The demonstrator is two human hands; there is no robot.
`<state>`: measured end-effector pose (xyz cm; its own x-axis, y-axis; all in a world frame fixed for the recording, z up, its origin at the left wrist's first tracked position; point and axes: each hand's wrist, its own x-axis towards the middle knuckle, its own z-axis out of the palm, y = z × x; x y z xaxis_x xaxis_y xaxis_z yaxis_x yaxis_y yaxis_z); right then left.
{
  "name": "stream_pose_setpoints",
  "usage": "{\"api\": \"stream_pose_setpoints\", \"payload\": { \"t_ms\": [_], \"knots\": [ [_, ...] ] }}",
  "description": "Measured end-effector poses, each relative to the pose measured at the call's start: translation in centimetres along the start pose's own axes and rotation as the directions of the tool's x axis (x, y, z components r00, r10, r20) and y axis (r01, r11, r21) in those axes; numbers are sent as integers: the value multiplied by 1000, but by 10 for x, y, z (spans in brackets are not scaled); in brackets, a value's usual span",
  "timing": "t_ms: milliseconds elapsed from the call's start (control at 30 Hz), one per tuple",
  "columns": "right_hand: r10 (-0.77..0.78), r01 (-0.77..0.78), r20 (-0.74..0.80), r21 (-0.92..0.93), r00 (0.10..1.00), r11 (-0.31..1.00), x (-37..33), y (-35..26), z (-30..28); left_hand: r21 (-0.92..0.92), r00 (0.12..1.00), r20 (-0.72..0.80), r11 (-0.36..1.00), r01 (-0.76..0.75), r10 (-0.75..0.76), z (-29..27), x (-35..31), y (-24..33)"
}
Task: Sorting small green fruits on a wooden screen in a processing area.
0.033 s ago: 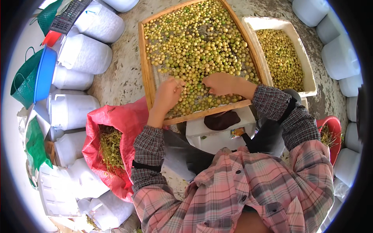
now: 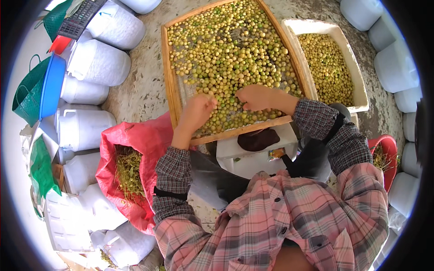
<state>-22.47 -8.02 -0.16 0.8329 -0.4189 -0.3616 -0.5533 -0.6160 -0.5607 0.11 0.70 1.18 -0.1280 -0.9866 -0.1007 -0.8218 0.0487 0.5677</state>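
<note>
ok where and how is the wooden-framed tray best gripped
Probably grip the wooden-framed tray midway along its two side rails, from left and right: they are bare wood bordering the small round fruits. The white foam box sits close on the right, so room there looks tight.

Matt wood tray frame (image 2: 244, 130); smooth fruit (image 2: 226, 58); crinkled plastic sack (image 2: 156, 140)

Above the far fruit (image 2: 212, 40) lies open room; rightward, the wooden rim (image 2: 300, 72) and white box (image 2: 316, 27) obstruct
</note>
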Motion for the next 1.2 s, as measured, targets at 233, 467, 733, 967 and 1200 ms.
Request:
{"api": "stream_pose_setpoints", "payload": {
  "t_ms": [233,467,733,967,1200],
  "knots": [
    [-96,98,-48,26,994,995,3,22,27,66,998,-14,996,-64,65,18,-8,2],
    [43,-95,85,839,995,536,-33,35,-11,361,983,52,915,-181,175,32,6,9],
    [211,204,-187,977,959,-62,-61,64,-20,275,989,138,958,-81,44,30,16,23],
    [445,-130,-366,635,818,762,-75,81,-12,275,975,220,957,-93,31,33,13,24],
    [163,-175,-324,-7,932,985,-19,33,12,292,965,248,943,-161,88,30,5,26]
  ]
}}
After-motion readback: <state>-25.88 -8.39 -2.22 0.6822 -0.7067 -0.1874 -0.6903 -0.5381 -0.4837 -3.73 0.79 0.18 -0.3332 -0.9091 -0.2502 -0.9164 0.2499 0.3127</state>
